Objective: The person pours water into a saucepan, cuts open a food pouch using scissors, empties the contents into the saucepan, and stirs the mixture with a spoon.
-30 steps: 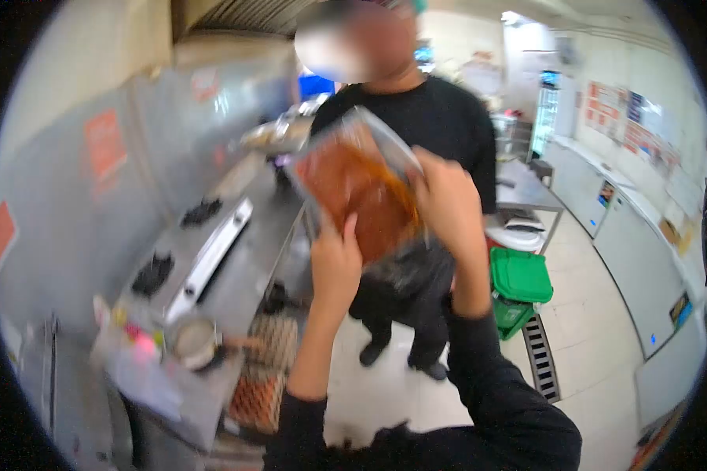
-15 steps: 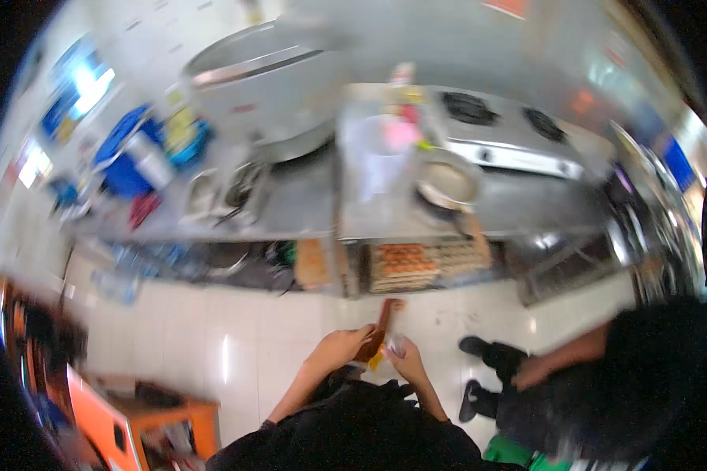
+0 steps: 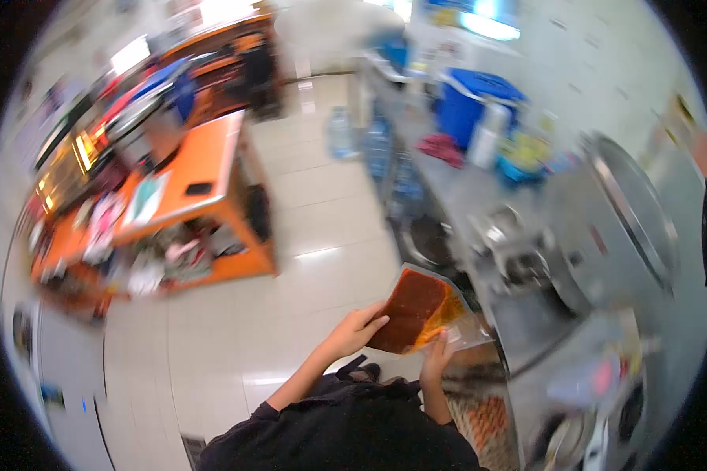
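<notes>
A clear flat packet [image 3: 416, 312] with dark red-brown contents and an orange-yellow part is held in front of my body, above the floor. My left hand [image 3: 355, 328] grips its left edge, thumb on top. At the lower right edge, my right hand [image 3: 437, 357] pinches the clear part of the packet. The packet is tilted, with its upper side toward the steel counter [image 3: 518, 330] on the right.
An orange table [image 3: 212, 157] carries a large cooker and a phone. On the right counter are a blue bin [image 3: 475, 110], a red cloth [image 3: 441, 149], metal trays and a large pot [image 3: 620, 212]. Water bottles [image 3: 342, 133] stand on the floor; egg trays [image 3: 483, 416] sit below the counter.
The view has swung from the stove and a person in black toward the orange table and aisle. The packet, raised high at first, is now lower, near my body, still in both hands.
</notes>
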Motion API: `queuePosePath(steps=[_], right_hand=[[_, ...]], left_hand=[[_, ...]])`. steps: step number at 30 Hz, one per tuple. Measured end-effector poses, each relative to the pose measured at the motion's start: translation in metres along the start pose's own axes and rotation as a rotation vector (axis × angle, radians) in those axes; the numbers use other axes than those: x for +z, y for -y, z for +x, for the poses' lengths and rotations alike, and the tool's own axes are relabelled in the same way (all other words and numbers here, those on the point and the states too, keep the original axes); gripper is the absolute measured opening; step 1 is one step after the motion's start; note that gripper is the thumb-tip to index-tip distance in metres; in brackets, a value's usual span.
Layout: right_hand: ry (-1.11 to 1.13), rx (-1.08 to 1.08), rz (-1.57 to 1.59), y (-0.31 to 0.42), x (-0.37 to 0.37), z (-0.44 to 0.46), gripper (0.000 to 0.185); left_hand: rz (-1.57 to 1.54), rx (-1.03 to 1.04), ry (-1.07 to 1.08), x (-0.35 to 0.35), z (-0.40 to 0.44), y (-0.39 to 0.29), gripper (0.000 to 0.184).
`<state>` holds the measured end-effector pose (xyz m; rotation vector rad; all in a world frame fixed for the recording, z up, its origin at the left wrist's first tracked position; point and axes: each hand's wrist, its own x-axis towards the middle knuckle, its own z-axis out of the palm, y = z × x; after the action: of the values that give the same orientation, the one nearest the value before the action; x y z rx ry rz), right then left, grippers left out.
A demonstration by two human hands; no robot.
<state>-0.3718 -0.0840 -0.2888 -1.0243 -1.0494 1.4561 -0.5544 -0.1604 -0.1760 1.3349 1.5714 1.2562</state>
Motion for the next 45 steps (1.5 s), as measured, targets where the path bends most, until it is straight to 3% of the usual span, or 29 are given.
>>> queuePosePath(steps=[3,4,7,9,11,14,17,18,21,22,26,28,29,31,34,35,36,37,39,41,43,44,45], right_hand=[[0.288,0.141,-0.089,0.01,0.071,0.021,0.028],[0.464,0.251,-0.103,0.007,0.087,0.023,0.027],[0.703,0.545,0.142,0.009,0.141,-0.003,0.023],[0.857,0.735,0.06,0.004,0.154,-0.018,0.021],[1.127,0.856,0.108,0.003,0.166,-0.028,0.025],[1.236,1.029,-0.171,0.0,0.16,-0.046,0.03],[1.417,1.285,-0.193,-0.007,0.162,-0.056,0.035],[1.352,1.428,-0.066,-0.004,0.169,-0.066,0.036],[1.229,1.364,-0.098,-0.027,0.209,-0.065,0.031],[1.47,1.155,-0.111,-0.054,0.217,-0.043,0.024],[1.22,0.39,-0.247,-0.002,0.281,-0.048,0.012],[1.128,0.22,-0.18,0.002,0.309,-0.064,0.022],[1.087,-0.006,-0.189,-0.008,0.322,-0.081,0.026],[1.069,-0.097,-0.232,-0.071,0.346,-0.128,0.032],[1.449,0.331,-0.252,-0.09,0.347,-0.249,0.034],[1.563,0.427,-0.282,-0.108,0.35,-0.288,0.035],[1.645,0.384,-0.149,-0.104,0.355,-0.332,0.022],[1.849,0.564,-0.483,-0.089,0.37,-0.359,0.025],[2.169,0.676,-0.571,-0.076,0.393,-0.416,0.027],[2.267,0.959,-0.348,-0.044,0.411,-0.452,0.026],[2.447,0.882,-0.237,-0.042,0.433,-0.48,0.026],[2.492,0.675,-0.108,-0.054,0.441,-0.492,0.025],[2.537,0.465,0.018,-0.072,0.446,-0.504,0.024]], left_hand=[[-0.166,-0.162,-0.411,-0.025,-0.045,0.01,0.038],[-0.279,-0.202,-0.566,-0.027,-0.064,0.015,0.041],[-0.478,-0.216,-1.032,-0.012,-0.113,0.011,0.045],[-0.669,-0.328,-1.337,0.009,-0.14,0.022,0.039],[-0.888,-0.346,-1.507,0.03,-0.16,0.019,0.036],[-0.881,-0.3,-1.715,0.06,-0.185,0.024,0.032],[-0.914,-0.241,-1.893,0.077,-0.212,0.012,0.028],[-0.901,-0.276,-1.948,0.083,-0.224,0.001,0.025],[-0.578,-0.1,-2.176,0.091,-0.261,-0.013,0.027],[-0.609,-0.099,-2.268,0.097,-0.285,-0.009,0.029],[-0.589,-0.072,-2.514,0.093,-0.355,-0.001,0.032],[-0.352,-0.41,-2.504,0.07,-0.373,0.001,0.034],[-0.237,-0.575,-2.483,0.058,-0.382,0.005,0.035],[-0.294,-0.516,-2.358,0.032,-0.415,0.034,0.038],[-0.64,-0.425,-2.112,-0.014,-0.471,0.058,0.048],[-0.711,-0.491,-2.179,-0.027,-0.486,0.064,0.047],[-0.783,-0.566,-2.224,-0.039,-0.498,0.072,0.046],[-0.853,-0.652,-2.253,-0.051,-0.512,0.081,0.046],[-0.717,-0.664,-2.324,-0.07,-0.542,0.088,0.049],[-0.764,0.029,-2.175,-0.079,-0.579,0.094,0.048],[-0.849,0.388,-1.971,-0.081,-0.619,0.121,0.044],[-0.882,0.573,-1.885,-0.086,-0.633,0.13,0.043],[-0.867,0.364,-1.895,-0.092,-0.639,0.131,0.045]])
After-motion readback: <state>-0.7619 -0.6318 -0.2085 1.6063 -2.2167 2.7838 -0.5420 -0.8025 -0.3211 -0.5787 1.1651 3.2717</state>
